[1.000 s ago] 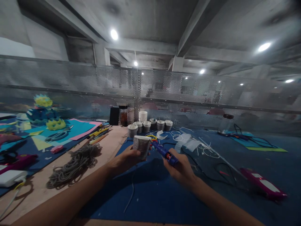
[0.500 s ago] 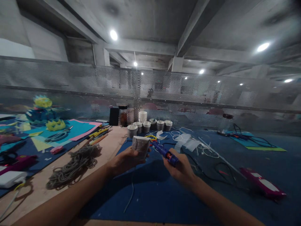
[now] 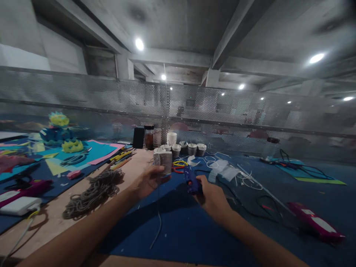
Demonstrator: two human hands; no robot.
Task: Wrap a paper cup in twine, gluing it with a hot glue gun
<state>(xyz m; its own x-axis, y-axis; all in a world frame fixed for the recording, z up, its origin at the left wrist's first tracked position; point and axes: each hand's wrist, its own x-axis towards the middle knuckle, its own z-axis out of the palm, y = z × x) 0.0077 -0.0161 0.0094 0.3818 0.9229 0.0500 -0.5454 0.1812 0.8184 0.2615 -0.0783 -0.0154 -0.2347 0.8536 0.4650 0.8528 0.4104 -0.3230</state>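
In the middle of the head view, my left hand (image 3: 148, 181) is closed round a small grey-white cup (image 3: 164, 163) wrapped in cord. A loose grey cord end (image 3: 158, 230) hangs below it onto the blue mat (image 3: 178, 233). Fingers of my right hand (image 3: 211, 196) are wrapped round a dark blue glue gun (image 3: 191, 181), its nozzle pointing up and away. Gun and cup are a short gap apart. Just beyond them lie scissors with yellow and red handles (image 3: 180, 165), partly hidden.
Several small cord-wrapped cups (image 3: 191, 149) stand along the back near a lidded jar (image 3: 149, 138). To the left lie a heap of grey cord (image 3: 94, 193), pencils (image 3: 122, 157) and coloured paper (image 3: 102, 150). A magenta device (image 3: 314, 222) is at the right.
The glue gun has drawn back from the cup's rim and now points more upward. My left hand has turned the cup and shifted it slightly up. The whole view has shifted a little.
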